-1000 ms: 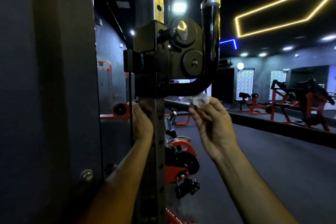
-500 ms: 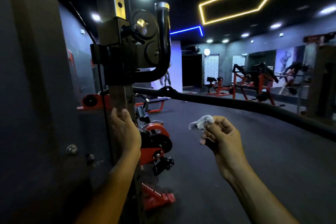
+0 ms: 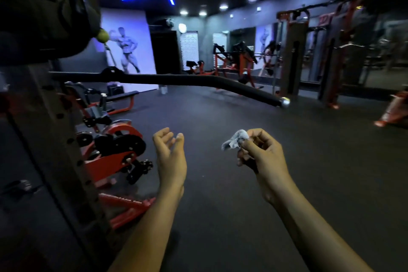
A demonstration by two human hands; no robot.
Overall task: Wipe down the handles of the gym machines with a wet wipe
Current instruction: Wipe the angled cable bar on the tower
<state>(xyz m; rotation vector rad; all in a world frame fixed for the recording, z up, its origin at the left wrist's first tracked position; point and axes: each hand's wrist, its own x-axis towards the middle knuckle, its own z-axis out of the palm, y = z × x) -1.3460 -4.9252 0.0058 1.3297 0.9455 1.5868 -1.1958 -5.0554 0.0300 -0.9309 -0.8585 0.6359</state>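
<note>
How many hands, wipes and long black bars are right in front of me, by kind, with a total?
Hands: 2, the left hand empty, the right hand pinching the wipe
Wet wipe: 1, crumpled
Long black bar: 1
Total: 4

Only one view is given, taken from the head of the person and directed forward and slightly down across the gym floor. The long padded bar (image 3: 167, 80) is seen at middle distance, crossing the picture from left to right. Closer than the bar, both forearms are shown from behind. Left of the bar, a perforated upright (image 3: 55, 139) is seen very near, probably blurred by motion.
</note>
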